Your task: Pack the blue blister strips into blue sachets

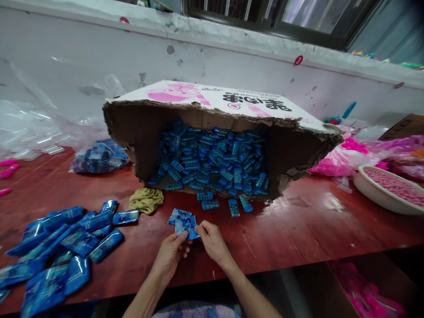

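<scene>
Both hands are pinched on a small blue packet held just above the red tabletop: the left hand grips its lower left edge, the right hand its right edge. It looks light, thin, crinkly and slick, best taken by the sealed edges. Beyond lie loose blue pieces spilling from a torn cardboard box, with filled blue packets piled at left.
</scene>
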`<state>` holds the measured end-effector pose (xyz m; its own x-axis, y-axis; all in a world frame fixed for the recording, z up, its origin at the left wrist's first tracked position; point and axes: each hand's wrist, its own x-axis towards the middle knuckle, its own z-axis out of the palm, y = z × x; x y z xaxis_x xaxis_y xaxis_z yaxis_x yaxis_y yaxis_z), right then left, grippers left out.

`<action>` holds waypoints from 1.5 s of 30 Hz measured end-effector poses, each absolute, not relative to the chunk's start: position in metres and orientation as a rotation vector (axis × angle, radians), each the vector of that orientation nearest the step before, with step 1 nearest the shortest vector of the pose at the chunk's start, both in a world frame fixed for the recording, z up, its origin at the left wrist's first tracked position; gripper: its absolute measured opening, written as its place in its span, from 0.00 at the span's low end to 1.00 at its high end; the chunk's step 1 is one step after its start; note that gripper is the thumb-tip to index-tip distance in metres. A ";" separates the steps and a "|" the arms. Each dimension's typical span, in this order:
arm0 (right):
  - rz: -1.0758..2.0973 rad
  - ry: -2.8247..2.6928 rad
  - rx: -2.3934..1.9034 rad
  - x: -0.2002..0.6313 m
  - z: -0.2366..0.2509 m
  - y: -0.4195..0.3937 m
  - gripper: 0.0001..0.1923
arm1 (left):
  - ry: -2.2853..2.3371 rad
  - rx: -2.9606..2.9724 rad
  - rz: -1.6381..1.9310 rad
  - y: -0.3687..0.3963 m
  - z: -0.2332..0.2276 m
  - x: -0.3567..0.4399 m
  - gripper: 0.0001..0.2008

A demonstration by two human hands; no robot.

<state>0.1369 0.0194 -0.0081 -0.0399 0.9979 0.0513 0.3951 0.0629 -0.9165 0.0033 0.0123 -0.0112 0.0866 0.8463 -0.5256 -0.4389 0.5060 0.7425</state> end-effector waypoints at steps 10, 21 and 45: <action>0.262 -2.038 -1.992 0.152 -0.002 0.067 0.15 | 1.113 0.325 0.938 0.006 -0.015 -0.002 0.14; 0.671 -1.960 -1.875 0.168 0.008 0.071 0.19 | 1.074 0.124 0.899 -0.002 -0.006 -0.004 0.08; 1.554 -0.880 -0.964 0.164 0.011 -0.003 0.21 | 1.032 0.476 0.998 -0.004 -0.017 -0.011 0.16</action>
<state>0.1636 -0.0026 0.0106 -0.1175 0.9837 -0.1363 -0.3894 -0.1719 -0.9049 -0.0110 -0.0038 -0.0174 0.1514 0.8607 -0.4861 -0.4564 0.4971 0.7380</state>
